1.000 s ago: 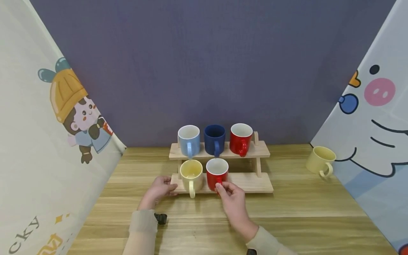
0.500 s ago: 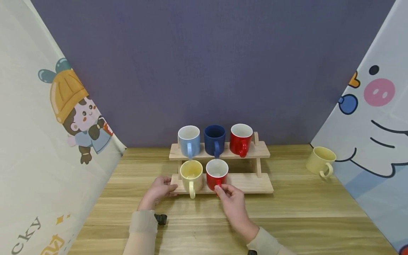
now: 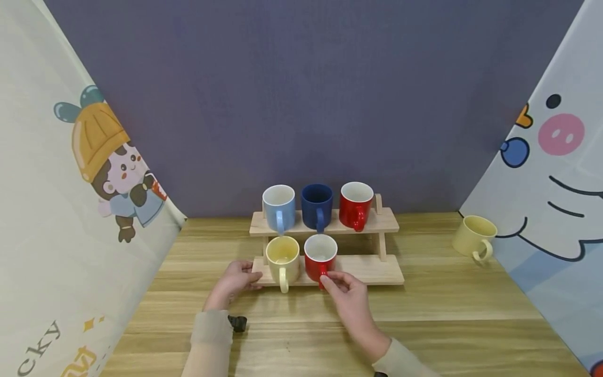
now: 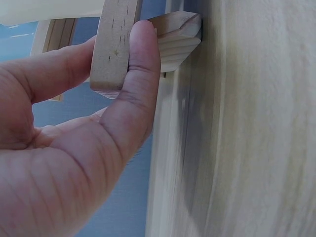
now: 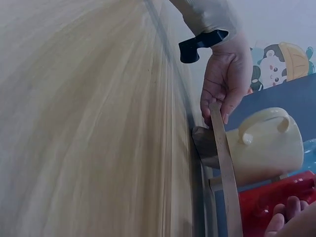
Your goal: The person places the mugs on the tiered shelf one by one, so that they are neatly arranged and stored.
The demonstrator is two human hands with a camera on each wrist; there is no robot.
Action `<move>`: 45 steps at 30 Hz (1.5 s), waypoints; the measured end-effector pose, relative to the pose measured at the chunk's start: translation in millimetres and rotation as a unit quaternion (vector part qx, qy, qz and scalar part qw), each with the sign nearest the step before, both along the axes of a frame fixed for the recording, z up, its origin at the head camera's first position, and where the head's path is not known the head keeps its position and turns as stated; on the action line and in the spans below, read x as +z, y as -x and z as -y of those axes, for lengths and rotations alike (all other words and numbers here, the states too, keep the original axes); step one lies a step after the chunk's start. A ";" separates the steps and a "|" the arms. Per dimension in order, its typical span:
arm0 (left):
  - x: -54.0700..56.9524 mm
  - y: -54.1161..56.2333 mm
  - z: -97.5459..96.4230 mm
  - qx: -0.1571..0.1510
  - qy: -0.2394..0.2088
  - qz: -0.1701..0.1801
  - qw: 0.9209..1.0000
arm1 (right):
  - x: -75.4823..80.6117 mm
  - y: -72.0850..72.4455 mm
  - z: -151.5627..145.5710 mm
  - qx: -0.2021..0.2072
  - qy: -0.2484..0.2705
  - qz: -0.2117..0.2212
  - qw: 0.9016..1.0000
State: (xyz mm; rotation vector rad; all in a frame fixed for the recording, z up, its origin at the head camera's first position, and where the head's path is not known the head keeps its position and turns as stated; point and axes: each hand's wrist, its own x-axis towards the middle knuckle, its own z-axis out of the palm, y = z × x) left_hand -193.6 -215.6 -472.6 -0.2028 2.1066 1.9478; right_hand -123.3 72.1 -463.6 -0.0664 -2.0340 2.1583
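Observation:
My left hand (image 3: 236, 277) grips the left end of a two-tier wooden shelf (image 3: 369, 270), thumb and fingers on either side of the lower board (image 4: 114, 47). My right hand (image 3: 352, 299) is at the handle of the lower red mug (image 3: 314, 266), thumb tip just right of it; in the right wrist view its fingertips (image 5: 292, 205) are loosely bent beside the handle. Left of this mug stands a yellow mug (image 3: 279, 263). The upper tier bears a light blue mug (image 3: 277, 212), a dark blue mug (image 3: 313, 214) and another red mug (image 3: 350, 212). The shelf's mug handles face me.
Another yellow mug (image 3: 471, 238) stands apart on the wooden table (image 3: 301, 335) at the right, by the printed cloth (image 3: 551, 209). A dark backdrop (image 3: 311, 104) rises behind the shelf. A second printed cloth (image 3: 52, 183) borders the left side.
My right hand has shifted slightly right, its thumb moving off the front of the red mug's handle. My left hand, the shelf and the mugs stay in place.

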 end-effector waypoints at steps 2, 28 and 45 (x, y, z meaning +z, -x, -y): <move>0.4 0.2 0.2 0.002 0.001 0.002 1.000 | 1.9 -0.2 -8.0 -0.005 -0.004 -0.003 1.000; -1.2 -1.4 2.1 0.002 0.008 -0.005 1.000 | 59.5 24.2 -190.6 -0.232 -0.046 -0.065 0.970; -1.6 -1.8 1.0 0.003 0.014 -0.003 1.000 | 54.8 50.3 -291.4 -0.290 -0.101 0.038 0.951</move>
